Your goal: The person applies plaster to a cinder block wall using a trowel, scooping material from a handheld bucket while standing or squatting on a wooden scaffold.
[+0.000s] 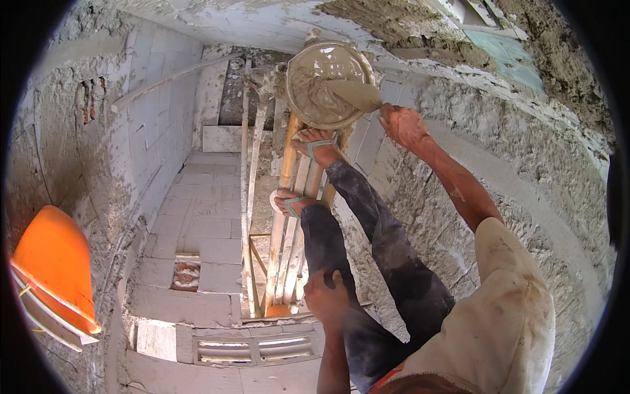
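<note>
My right hand point(400, 125) is closed around the handle of a mortar-coated trowel point(354, 95), its blade over wet grey mortar point(315, 92) inside a round bucket point(295, 79) at the upper middle. My left hand point(326, 295) rests on my dark-trousered left leg point(315, 240), thumb apart from the fingers, holding nothing visible. My sandalled feet point(315, 148) are on bamboo poles point(287, 164) just below the bucket.
Plastered block walls point(151, 111) and rough mortared surfaces point(538, 197) surround me. Pale poles point(247, 171) run beside the bamboo over a gap with an orange object point(279, 310) beneath. An orange hard hat point(52, 262) is at the left. Vent openings point(223, 351) are in the blockwork below.
</note>
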`<state>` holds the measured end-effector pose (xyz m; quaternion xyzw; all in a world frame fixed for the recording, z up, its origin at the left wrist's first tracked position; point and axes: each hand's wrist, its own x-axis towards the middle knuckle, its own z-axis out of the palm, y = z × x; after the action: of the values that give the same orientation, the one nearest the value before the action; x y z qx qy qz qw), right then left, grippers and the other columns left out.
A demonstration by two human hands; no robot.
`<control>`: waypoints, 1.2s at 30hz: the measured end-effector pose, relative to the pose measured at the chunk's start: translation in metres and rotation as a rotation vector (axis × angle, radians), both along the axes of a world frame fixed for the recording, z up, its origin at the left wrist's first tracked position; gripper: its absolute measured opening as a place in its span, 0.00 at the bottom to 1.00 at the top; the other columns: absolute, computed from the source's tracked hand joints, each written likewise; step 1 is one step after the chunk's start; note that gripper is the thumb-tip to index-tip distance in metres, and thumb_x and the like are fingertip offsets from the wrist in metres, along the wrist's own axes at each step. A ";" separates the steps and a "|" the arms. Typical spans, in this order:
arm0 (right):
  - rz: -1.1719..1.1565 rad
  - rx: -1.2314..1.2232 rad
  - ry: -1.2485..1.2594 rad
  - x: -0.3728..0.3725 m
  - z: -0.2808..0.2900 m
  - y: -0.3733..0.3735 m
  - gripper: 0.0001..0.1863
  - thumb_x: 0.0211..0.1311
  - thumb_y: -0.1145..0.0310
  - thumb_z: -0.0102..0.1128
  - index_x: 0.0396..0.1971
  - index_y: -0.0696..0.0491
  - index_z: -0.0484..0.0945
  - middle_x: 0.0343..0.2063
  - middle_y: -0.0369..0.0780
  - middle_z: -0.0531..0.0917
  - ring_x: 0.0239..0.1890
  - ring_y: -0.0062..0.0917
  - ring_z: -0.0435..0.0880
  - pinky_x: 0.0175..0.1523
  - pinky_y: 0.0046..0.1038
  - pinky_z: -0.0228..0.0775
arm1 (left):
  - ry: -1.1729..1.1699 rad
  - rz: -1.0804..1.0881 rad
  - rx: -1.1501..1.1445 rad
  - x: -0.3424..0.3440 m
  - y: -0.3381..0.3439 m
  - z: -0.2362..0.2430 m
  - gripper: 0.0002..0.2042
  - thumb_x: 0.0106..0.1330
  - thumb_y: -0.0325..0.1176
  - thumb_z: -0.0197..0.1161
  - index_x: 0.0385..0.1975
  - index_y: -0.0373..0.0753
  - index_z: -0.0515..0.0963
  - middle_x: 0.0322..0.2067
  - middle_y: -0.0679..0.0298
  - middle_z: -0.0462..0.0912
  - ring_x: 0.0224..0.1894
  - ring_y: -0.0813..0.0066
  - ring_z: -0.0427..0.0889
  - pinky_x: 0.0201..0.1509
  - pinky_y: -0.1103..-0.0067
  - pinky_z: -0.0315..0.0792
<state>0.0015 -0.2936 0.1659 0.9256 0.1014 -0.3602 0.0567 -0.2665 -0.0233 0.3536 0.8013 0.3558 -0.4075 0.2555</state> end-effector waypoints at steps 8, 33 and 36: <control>-0.310 0.345 -0.003 -0.025 -0.082 0.048 0.20 0.64 0.56 0.61 0.40 0.60 0.81 0.31 0.55 0.85 0.39 0.50 0.86 0.45 0.44 0.78 | 0.043 -0.059 0.013 0.003 -0.001 -0.001 0.15 0.61 0.40 0.67 0.44 0.40 0.83 0.45 0.61 0.85 0.51 0.57 0.79 0.57 0.64 0.72; -0.223 0.459 -0.320 -0.002 0.251 0.011 0.22 0.62 0.55 0.63 0.42 0.61 0.81 0.35 0.57 0.84 0.41 0.53 0.85 0.45 0.46 0.77 | -0.374 -0.323 -0.069 -0.074 0.046 -0.017 0.36 0.62 0.57 0.62 0.63 0.36 0.70 0.57 0.44 0.75 0.61 0.38 0.71 0.64 0.52 0.67; -0.127 0.470 -0.341 0.016 0.372 0.031 0.22 0.63 0.55 0.62 0.43 0.61 0.81 0.39 0.56 0.84 0.43 0.52 0.84 0.46 0.47 0.77 | -0.143 -0.362 -0.230 -0.047 0.067 0.008 0.38 0.61 0.56 0.64 0.66 0.36 0.68 0.60 0.43 0.74 0.65 0.43 0.70 0.68 0.57 0.65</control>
<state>0.0172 -0.2629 0.5374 0.9650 0.1130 -0.1688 -0.1657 -0.3140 0.0440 0.3614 0.8445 0.1382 -0.4268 0.2925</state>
